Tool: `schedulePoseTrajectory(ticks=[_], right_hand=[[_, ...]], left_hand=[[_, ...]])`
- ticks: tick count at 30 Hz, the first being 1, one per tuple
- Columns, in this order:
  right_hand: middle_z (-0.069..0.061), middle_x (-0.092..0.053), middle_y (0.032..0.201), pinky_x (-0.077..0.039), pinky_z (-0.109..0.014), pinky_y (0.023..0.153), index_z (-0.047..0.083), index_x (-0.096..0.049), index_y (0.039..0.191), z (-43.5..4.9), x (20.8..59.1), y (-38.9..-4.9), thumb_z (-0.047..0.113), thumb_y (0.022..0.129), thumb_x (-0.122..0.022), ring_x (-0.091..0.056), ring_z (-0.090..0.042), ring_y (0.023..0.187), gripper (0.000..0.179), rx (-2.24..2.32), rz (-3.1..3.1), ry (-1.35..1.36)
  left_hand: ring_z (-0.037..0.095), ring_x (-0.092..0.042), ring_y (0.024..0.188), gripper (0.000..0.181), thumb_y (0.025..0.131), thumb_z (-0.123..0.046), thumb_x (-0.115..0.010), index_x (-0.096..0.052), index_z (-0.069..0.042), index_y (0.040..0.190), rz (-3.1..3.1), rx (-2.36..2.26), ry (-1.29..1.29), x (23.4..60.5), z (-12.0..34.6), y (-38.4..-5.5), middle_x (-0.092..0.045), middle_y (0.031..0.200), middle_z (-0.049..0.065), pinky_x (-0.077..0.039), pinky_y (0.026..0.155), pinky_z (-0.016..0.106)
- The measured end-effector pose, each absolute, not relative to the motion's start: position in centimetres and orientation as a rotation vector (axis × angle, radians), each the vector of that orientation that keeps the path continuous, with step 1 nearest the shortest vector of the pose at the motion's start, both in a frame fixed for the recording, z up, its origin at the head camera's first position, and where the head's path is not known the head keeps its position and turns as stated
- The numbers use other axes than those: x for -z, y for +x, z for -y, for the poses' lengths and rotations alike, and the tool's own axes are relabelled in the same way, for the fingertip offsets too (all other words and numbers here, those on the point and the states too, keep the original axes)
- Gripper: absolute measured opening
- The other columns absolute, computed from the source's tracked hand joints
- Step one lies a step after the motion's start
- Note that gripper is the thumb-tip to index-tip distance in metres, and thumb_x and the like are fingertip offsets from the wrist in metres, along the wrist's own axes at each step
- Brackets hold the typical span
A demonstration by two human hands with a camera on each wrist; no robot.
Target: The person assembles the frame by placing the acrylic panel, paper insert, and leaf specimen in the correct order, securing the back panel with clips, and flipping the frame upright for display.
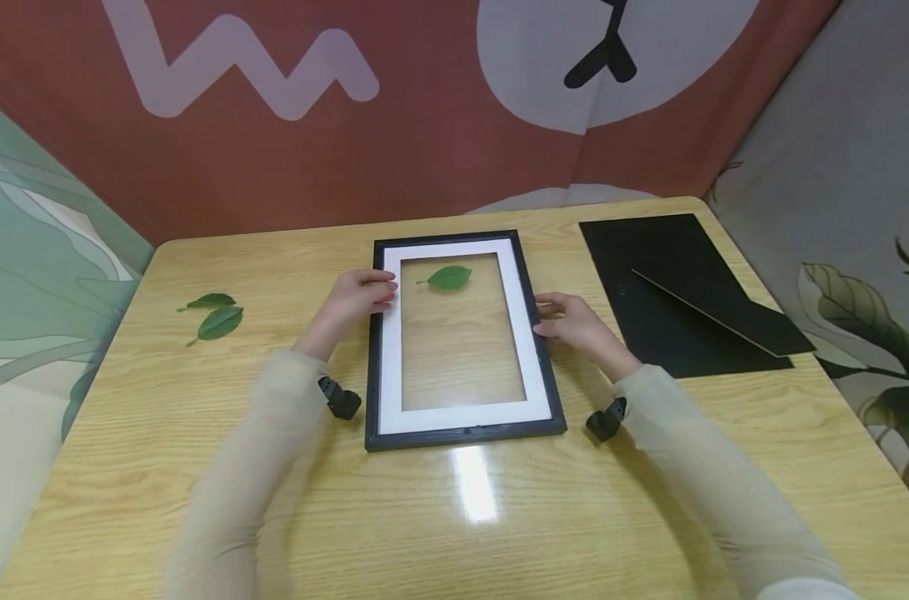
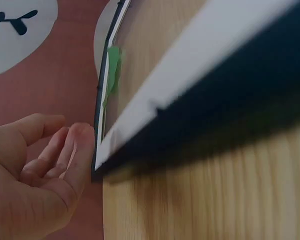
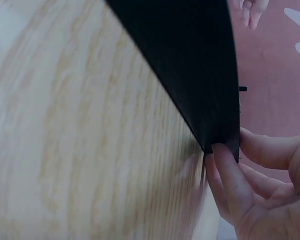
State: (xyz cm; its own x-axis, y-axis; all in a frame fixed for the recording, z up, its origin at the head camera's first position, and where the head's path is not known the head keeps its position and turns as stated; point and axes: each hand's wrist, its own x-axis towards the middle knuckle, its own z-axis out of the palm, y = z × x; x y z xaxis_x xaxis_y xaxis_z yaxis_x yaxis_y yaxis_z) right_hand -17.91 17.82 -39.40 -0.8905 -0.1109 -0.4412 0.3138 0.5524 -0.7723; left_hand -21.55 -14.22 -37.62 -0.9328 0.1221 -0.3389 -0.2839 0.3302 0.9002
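A black picture frame with a white mat lies in front of me. Inside its window shows a single green leaf, also seen edge-on as a green leaf in the left wrist view. My left hand is at the frame's left side, loosely bent fingers reaching over the rim, fingertips right at its edge. On the opposite side my right hand pinches the black rim. The right wrist view shows the thumb on top and fingers against the outer side.
Two green leaves lie at the table's left. To the right rests a black backing board with a folding stand angled out. A red patterned cloth hangs behind the wooden table.
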Motion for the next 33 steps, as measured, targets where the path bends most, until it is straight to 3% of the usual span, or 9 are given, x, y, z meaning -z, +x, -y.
schedulePoseTrajectory(ticks=[5,10,12,15,19,23,25,29,33], right_hand=[[-0.026,-0.040,0.145,-0.048,-0.044,0.103,0.001,-0.030,0.148,-17.8,39.4,-17.9,0.001,0.095,-0.052,-0.050,-0.037,0.126,0.057,1.303,-2.350,0.160],[-0.027,-0.040,0.145,-0.048,-0.044,0.103,0.000,-0.030,0.147,-17.8,39.6,-17.9,0.002,0.095,-0.052,-0.049,-0.038,0.127,0.057,1.315,-2.347,0.143],[-0.026,-0.040,0.145,-0.048,-0.044,0.104,0.000,-0.031,0.147,-17.8,39.6,-17.9,0.003,0.095,-0.052,-0.049,-0.038,0.128,0.056,1.318,-2.343,0.144],[-0.026,-0.039,0.145,-0.047,-0.044,0.104,0.001,-0.030,0.147,-17.8,39.6,-17.9,0.002,0.095,-0.052,-0.049,-0.038,0.128,0.056,1.324,-2.338,0.148],[-0.026,-0.039,0.146,-0.047,-0.044,0.104,0.001,-0.030,0.148,-17.9,39.6,-17.9,0.002,0.095,-0.052,-0.048,-0.038,0.129,0.057,1.321,-2.338,0.150],[-0.024,-0.039,0.146,-0.047,-0.043,0.104,0.002,-0.030,0.148,-17.9,39.6,-17.9,0.002,0.095,-0.052,-0.048,-0.037,0.129,0.057,1.315,-2.342,0.157],[-0.024,-0.039,0.146,-0.047,-0.043,0.104,0.003,-0.030,0.148,-17.9,39.6,-17.8,0.003,0.096,-0.052,-0.049,-0.037,0.129,0.057,1.312,-2.345,0.155],[-0.024,-0.040,0.146,-0.047,-0.043,0.104,0.003,-0.031,0.148,-18.0,39.6,-17.9,0.003,0.096,-0.051,-0.049,-0.037,0.128,0.056,1.311,-2.350,0.153],[-0.024,-0.040,0.146,-0.048,-0.043,0.104,0.003,-0.031,0.148,-18.0,39.7,-18.0,0.003,0.096,-0.052,-0.049,-0.037,0.128,0.056,1.311,-2.353,0.155]], left_hand=[[0.034,-0.050,0.129,0.045,0.098,-0.013,-0.051,-0.042,0.003,0.140,-2.259,-1.597,-0.124,37.2,17.2,-20.8,-0.045,0.142,0.023,-0.044,0.108,0.040],[0.036,-0.046,0.131,0.049,0.098,-0.010,-0.048,-0.036,0.004,0.143,-2.301,-1.556,-0.086,36.6,20.2,-19.6,-0.042,0.145,0.025,-0.045,0.108,0.038],[0.031,-0.050,0.126,0.049,0.098,-0.009,-0.047,-0.035,0.004,0.144,-2.321,-1.528,-0.071,36.5,21.4,-19.1,-0.042,0.144,0.025,-0.047,0.105,0.033],[0.013,-0.057,0.114,0.051,0.099,-0.012,-0.046,-0.033,0.003,0.145,-2.342,-1.514,-0.067,36.3,23.2,-18.6,-0.043,0.142,0.023,-0.050,0.100,0.024],[-0.008,-0.058,0.097,0.054,0.100,-0.018,-0.048,-0.030,0.001,0.147,-2.334,-1.551,-0.129,36.1,25.7,-17.8,-0.053,0.125,0.001,-0.050,0.097,0.018],[-0.014,-0.059,0.090,0.056,0.099,-0.016,-0.050,-0.029,0.002,0.147,-2.322,-1.627,-0.200,36.3,28.1,-17.3,-0.055,0.101,-0.023,-0.052,0.090,0.013],[-0.013,-0.060,0.085,0.045,0.098,-0.013,-0.051,-0.040,-0.003,0.141,-2.303,-1.715,-0.218,36.4,29.3,-17.0,-0.058,0.094,-0.026,-0.053,0.083,0.010],[-0.011,-0.063,0.079,0.019,0.096,-0.006,-0.053,-0.054,-0.019,0.110,-2.257,-1.902,-0.231,36.7,31.5,-16.3,-0.065,0.086,-0.025,-0.053,0.072,0.007],[-0.011,-0.062,0.077,0.022,0.096,-0.004,-0.051,-0.054,-0.025,0.101,-2.303,-1.903,-0.223,37.1,33.5,-15.7,-0.065,0.084,-0.026,-0.052,0.069,0.006]])
